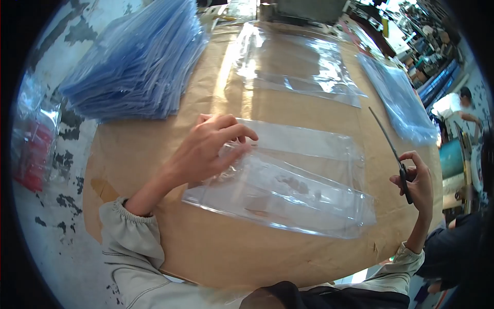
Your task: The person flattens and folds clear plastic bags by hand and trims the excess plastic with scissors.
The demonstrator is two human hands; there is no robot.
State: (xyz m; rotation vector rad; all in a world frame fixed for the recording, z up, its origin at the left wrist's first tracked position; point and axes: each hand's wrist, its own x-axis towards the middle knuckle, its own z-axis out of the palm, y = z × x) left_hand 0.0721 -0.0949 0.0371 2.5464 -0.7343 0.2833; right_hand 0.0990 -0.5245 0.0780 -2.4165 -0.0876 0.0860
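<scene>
My left hand (216,144) is over the left end of a clear plastic bag (288,206), its thumb and curled fingers closed on the film. The bag lies skewed across the brown paper, its upper layer folded and wrinkled. Another clear sheet or layer (303,139) shows just behind it; whether the two are joined I cannot tell. On the right, my right hand (419,183) grips black-handled scissors (403,177) by the handles. Their long blades point up and away, apart from the plastic, and look closed together.
Brown paper (216,242) covers the table. A tall stack of bluish plastic bags (139,67) stands at the back left. Flat clear bags (298,62) lie at the back, bluish ones (399,98) at the right edge. A person (458,108) is in the background.
</scene>
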